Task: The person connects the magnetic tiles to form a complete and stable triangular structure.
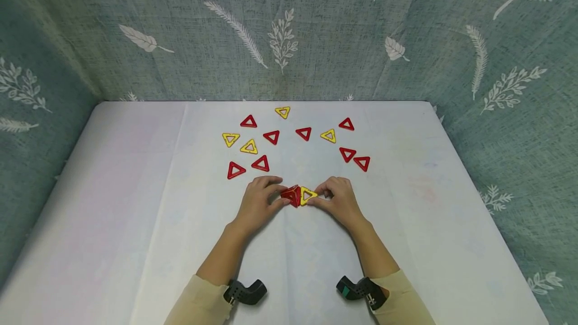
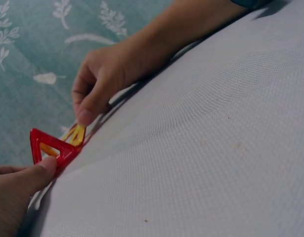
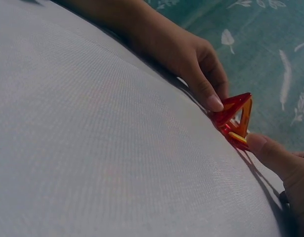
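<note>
Near the middle of the table, my left hand (image 1: pixel 262 199) holds a small pyramid of red triangle tiles (image 1: pixel 291 195) between thumb and fingers. In the left wrist view the pyramid's red face (image 2: pixel 65 154) stands tilted up, the thumb pressed on its lower side. My right hand (image 1: pixel 338 197) pinches the corner of a yellow triangle tile (image 1: pixel 308 195), whose opposite edge lies right against the pyramid's right side. From the right wrist view, the yellow tile (image 3: pixel 237 137) shows edge-on, low beside the pyramid. The fingers hide parts of both pieces.
Beyond the hands, several loose triangle tiles lie flat, among them a red tile (image 1: pixel 236 170) at the left, a yellow tile (image 1: pixel 334 137) and a red tile (image 1: pixel 368 163) at the right. A leaf-patterned curtain (image 1: pixel 316 39) hangs behind the white table (image 1: pixel 135 189).
</note>
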The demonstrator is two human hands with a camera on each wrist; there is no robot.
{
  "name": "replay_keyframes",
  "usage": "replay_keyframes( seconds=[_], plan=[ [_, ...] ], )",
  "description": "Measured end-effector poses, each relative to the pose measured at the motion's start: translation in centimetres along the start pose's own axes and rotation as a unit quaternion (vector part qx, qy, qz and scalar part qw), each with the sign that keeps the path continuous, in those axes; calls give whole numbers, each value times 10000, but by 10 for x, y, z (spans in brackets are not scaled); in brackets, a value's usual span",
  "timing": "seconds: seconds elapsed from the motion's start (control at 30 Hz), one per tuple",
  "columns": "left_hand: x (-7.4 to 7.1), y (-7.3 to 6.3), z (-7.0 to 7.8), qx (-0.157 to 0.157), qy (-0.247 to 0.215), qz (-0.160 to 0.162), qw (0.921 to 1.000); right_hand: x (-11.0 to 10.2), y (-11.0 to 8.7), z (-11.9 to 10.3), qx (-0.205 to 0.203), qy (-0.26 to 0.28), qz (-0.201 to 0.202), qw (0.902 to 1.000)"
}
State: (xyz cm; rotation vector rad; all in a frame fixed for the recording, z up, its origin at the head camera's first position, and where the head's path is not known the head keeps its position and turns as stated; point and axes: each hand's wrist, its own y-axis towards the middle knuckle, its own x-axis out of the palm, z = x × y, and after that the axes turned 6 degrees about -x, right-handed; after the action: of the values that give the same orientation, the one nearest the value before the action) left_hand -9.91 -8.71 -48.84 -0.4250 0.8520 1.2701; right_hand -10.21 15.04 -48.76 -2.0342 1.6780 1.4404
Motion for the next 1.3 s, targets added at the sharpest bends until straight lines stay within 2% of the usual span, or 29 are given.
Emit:
replay_keyframes(
  seconds=[0.13, 0.33, 0.43, 0.7, 1.07, 1.3],
  plan=[
    [0, 1, 0, 18, -8, 5, 10000, 0, 0, 0, -130, 105, 115, 9998],
    [0, 1, 0, 35, -38, 7, 10000, 6, 0, 3, -717, 335, 525, 9955],
    [0, 1, 0, 55, -47, 27, 10000, 9, 1, 2, -845, 515, 657, 9929],
    [0, 1, 0, -49, -48, -11, 10000, 12, 3, -1, -803, 810, 538, 9920],
    [1, 1, 0, 88, 8, 106, 9999, 18, 7, -4, -813, 661, 360, 9938],
    [2, 1, 2, 72, 0, 130, 9999, 18, 8, -4, -554, 572, 132, 9967]
  ],
)
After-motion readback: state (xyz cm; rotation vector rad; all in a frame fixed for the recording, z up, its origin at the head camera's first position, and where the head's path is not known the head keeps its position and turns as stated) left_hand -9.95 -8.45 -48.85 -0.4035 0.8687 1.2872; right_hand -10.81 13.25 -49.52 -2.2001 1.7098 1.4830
